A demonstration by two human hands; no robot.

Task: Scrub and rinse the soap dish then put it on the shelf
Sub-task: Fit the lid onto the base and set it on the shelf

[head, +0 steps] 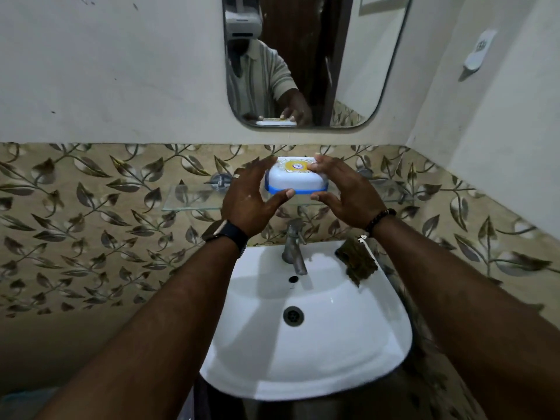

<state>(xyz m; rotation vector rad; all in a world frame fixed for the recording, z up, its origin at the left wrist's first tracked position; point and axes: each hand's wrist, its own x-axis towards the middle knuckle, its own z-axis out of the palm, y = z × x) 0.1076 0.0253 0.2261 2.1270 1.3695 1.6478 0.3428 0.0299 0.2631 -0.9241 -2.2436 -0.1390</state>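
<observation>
The soap dish (295, 180) is white with a blue band, and a yellow-and-white soap lies on top of it. It is at the level of the glass shelf (194, 201), right in front of the leaf-patterned tiles. My left hand (251, 201) grips its left end, fingers over the top and thumb on the blue band at the front. My right hand (345, 195) pinches its right end the same way. Whether the dish rests on the glass I cannot tell, because my hands hide its base.
Below the shelf is a white sink (333, 344) with a metal tap (294, 250) at its back. A dark scrub pad (357, 262) lies on the sink's back right rim. A mirror (303, 56) hangs above, and a white holder (478, 53) is fixed to the right wall.
</observation>
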